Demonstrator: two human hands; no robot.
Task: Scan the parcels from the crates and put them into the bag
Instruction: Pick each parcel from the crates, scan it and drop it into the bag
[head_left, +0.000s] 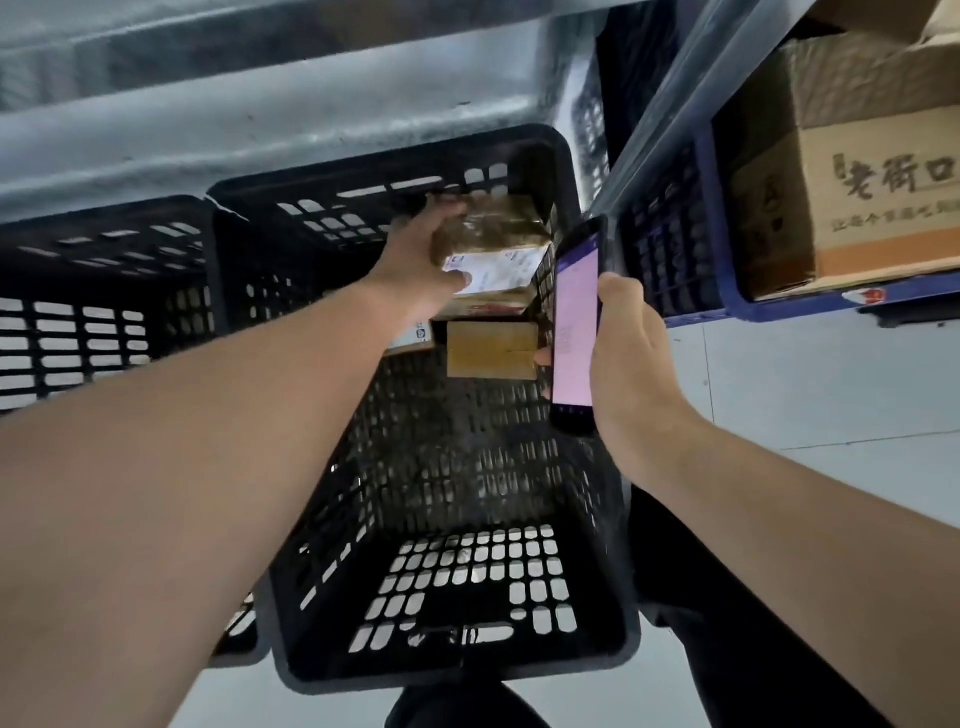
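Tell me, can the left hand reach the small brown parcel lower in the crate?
Probably yes, but not now: the left hand grips the taped parcel. The small parcel lies uncovered just below.

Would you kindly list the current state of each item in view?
Left hand: grips the tape-wrapped brown parcel, label up.
Right hand: holds the black phone, screen lit.
Black perforated plastic crate: holds a small plain cardboard box.

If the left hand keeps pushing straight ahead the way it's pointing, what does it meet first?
The left hand already grips the taped parcel. Straight on, the far wall of the black crate looks like the first thing behind it, though depth is hard to judge here.
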